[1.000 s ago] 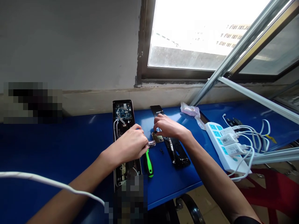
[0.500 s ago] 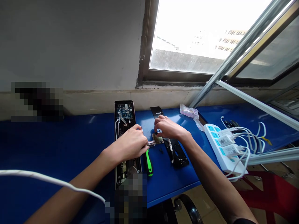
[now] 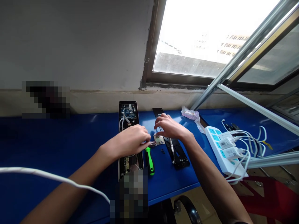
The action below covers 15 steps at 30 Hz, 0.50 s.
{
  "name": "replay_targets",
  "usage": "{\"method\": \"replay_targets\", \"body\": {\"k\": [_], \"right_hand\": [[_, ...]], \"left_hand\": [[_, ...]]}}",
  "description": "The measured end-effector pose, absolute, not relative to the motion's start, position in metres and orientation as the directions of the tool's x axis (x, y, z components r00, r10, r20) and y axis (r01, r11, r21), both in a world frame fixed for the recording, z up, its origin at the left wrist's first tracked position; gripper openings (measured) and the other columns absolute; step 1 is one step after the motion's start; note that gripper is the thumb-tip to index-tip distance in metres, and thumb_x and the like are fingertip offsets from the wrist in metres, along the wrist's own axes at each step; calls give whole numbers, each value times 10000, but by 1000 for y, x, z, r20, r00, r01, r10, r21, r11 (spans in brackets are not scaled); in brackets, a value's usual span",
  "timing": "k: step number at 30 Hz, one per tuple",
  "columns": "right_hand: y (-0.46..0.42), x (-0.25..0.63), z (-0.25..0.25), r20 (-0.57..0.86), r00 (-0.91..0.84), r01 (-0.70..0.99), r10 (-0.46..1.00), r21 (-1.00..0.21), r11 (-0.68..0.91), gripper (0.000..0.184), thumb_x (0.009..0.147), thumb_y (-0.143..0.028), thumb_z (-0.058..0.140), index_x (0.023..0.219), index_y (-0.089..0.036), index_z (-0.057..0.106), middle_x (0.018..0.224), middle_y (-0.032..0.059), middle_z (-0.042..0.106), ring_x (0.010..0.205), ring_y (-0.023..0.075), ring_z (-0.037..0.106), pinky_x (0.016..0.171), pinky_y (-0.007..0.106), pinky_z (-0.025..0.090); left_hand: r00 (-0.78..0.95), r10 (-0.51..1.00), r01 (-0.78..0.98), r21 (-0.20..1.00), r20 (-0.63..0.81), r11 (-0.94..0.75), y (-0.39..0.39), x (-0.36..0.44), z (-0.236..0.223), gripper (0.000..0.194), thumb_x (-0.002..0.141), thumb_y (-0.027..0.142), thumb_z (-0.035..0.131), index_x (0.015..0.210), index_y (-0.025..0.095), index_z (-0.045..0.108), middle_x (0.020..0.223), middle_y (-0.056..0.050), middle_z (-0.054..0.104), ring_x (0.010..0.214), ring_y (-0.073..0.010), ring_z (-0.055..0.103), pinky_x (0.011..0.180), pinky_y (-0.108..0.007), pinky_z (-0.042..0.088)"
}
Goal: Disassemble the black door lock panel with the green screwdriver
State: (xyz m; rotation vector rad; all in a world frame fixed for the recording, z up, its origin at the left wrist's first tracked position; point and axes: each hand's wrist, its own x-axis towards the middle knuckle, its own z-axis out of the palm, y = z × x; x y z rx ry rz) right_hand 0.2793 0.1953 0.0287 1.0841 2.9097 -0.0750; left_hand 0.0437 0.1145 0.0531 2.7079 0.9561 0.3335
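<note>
My left hand (image 3: 134, 138) grips a small clear-handled screwdriver (image 3: 149, 143), whose tip points right at a small brass-coloured lock part (image 3: 159, 139). My right hand (image 3: 170, 127) rests its fingertips on that part, above a black metal lock plate (image 3: 177, 158). Under my left forearm lies an opened black door-lock panel with a circuit board (image 3: 128, 113) and white wires; a blurred patch hides its lower end. A green-handled screwdriver (image 3: 149, 161) lies on the blue table (image 3: 173, 183) between them. A tiny black screw (image 3: 162, 151) sits near the plate.
A white power strip (image 3: 220, 151) with plugged-in chargers and tangled white cables (image 3: 253, 140) lies to the right. A pink packet (image 3: 190, 113) sits at the back. An open aluminium window frame (image 3: 243, 59) juts above the table. A white cable (image 3: 49, 177) crosses the lower left.
The whole view has drifted, so the table sits further right in the frame. My left hand has drawn slightly back to the left, showing more of the screwdriver shaft.
</note>
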Motion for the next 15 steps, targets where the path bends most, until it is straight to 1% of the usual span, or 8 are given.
{"method": "replay_targets", "body": {"k": [2, 4, 6, 10, 15], "right_hand": [[187, 272, 40, 13, -769, 637, 639, -70, 767, 146, 945, -327, 734, 1034, -214, 762, 1152, 87, 720, 1156, 271, 586, 1034, 479, 500], [177, 262, 52, 54, -799, 591, 599, -109, 799, 149, 969, -336, 702, 1032, -220, 771, 1109, 82, 729, 1081, 256, 576, 964, 421, 503], [165, 251, 64, 84, -825, 547, 559, -133, 827, 178, 968, -364, 706, 1033, -211, 770, 1057, 74, 730, 1025, 242, 575, 939, 402, 491], [146, 231, 78, 116, -862, 472, 493, -169, 865, 178, 1000, -349, 659, 994, -201, 759, 989, 62, 724, 961, 219, 590, 923, 378, 475], [128, 212, 83, 126, -894, 399, 431, -217, 891, 167, 1013, -326, 631, 1012, -208, 749, 987, 54, 724, 945, 206, 586, 908, 359, 470]], "left_hand": [[752, 644, 576, 335, 140, -745, 114, 34, 63, 194, 996, 213, 628, 860, 170, 760, 919, -77, 745, 910, -214, 688, 826, -326, 520], [723, 671, 595, 347, 164, -725, 116, 24, 71, 182, 989, 186, 620, 889, 178, 772, 954, -69, 749, 905, -198, 691, 808, -303, 519], [680, 709, 622, 365, 186, -693, 118, 12, 77, 181, 980, 174, 614, 925, 190, 786, 961, -58, 755, 874, -183, 695, 774, -283, 514], [621, 763, 665, 394, 179, -634, 122, -9, 79, 183, 949, 189, 621, 939, 205, 804, 927, -50, 773, 816, -170, 704, 742, -263, 506], [610, 788, 673, 470, 82, -571, 122, -25, 79, 169, 921, 234, 644, 883, 214, 808, 853, -34, 779, 755, -161, 698, 709, -249, 492]]}}
